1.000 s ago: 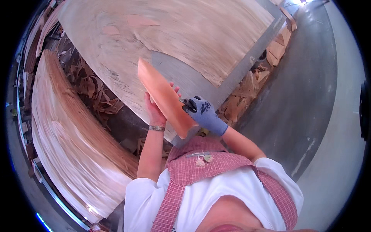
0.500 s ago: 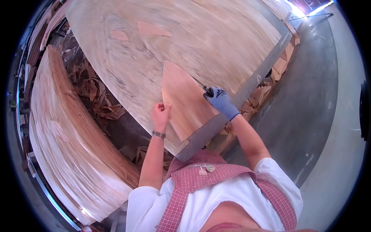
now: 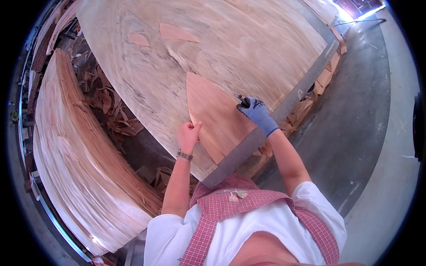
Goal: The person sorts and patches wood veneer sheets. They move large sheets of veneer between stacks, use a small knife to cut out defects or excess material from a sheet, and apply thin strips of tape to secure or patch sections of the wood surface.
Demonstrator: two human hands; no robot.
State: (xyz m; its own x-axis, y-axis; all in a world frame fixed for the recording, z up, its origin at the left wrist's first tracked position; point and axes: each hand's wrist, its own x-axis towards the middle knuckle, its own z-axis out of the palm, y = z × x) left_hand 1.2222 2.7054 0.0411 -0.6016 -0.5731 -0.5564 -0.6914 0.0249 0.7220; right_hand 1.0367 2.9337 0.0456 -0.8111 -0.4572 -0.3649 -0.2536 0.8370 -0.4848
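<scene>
A reddish, pointed piece of veneer (image 3: 219,117) lies over a broad pale veneer sheet (image 3: 266,53). My bare left hand (image 3: 189,134), with a watch on its wrist, pinches the left edge of the pointed piece between thumb and fingers. At that piece's right edge, my right hand (image 3: 255,111) wears a blue-grey glove with dark fingertips. It is closed around a small dark knife (image 3: 240,99), mostly hidden by the fingers. Two small reddish veneer patches, a longer one (image 3: 178,33) and a shorter one (image 3: 139,40), lie farther up the sheet.
A grey edge strip (image 3: 235,157) runs along the near and right side of the sheet. To the left stands a tall stack of veneer sheets (image 3: 84,168), with broken scraps (image 3: 108,102) in the gap. More scraps (image 3: 326,75) lie along the right, beside grey floor (image 3: 350,111).
My left hand has shifted slightly right and down along the pointed piece's edge. My right hand has moved a little right, and the knife's thin blade shows less than before.
</scene>
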